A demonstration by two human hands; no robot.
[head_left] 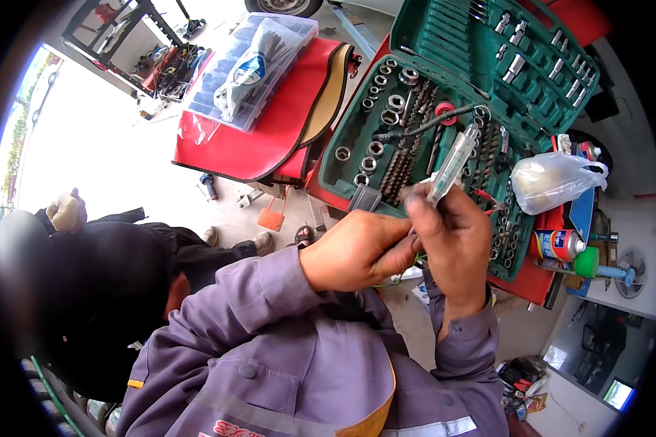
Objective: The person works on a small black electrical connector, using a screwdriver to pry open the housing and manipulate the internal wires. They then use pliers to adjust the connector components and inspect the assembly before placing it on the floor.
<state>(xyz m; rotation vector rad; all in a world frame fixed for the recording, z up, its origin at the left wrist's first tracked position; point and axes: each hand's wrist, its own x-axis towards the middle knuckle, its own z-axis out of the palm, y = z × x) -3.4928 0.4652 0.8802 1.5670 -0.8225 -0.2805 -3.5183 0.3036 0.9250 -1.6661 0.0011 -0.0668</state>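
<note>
My right hand point(453, 244) is closed round a test light point(455, 162) with a clear, see-through barrel, which points up and away from me. A dark cable point(426, 128) curves near its far end. My left hand point(361, 249) is closed, thumb and fingers pinched together right beside the right hand's fingers. Whatever lies in that pinch is hidden. Just beyond both hands lies an open green socket set case point(333, 169), with rows of sockets point(375, 148) and bits point(399, 169). The lid point(444, 44) leans back and holds more sockets.
Left of the case, a clear plastic organizer box point(208, 95) rests on a red cover point(233, 154). A white plastic bag point(554, 182) and spray cans point(554, 245) stand at the right. A person in dark clothes point(116, 277) is close on my left. A fan point(629, 271) stands farther right.
</note>
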